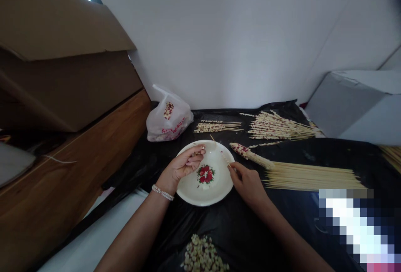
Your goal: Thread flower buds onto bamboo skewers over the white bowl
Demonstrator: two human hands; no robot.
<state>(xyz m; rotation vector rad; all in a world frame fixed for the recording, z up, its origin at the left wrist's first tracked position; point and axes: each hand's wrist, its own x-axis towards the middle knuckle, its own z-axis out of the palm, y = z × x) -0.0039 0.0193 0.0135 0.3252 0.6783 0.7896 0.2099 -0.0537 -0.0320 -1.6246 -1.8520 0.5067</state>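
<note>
My right hand (247, 182) pinches the lower end of a thin wooden skewer (224, 157) over the right side of a white bowl (205, 199). Several pale and reddish corn kernels are threaded on the skewer, and its bare far end points up and left. Above the left side of the bowl is my left hand (189, 161), palm up, fingers curled round small pale pieces that look like corn kernels. Red flowers decorate the bowl's bottom. A partly stripped corn cob (250, 155) lies right of the bowl. Loose corn kernels (203, 255) are heaped near my body.
Bare skewers (313, 176) lie bundled at the right. Kernel-covered skewers (272, 125) are piled behind them, with a smaller group (209, 127) behind the bowl. A white plastic bag (169, 117) stands at the back left. Cardboard boxes (69, 84) flank the black sheet (250, 230).
</note>
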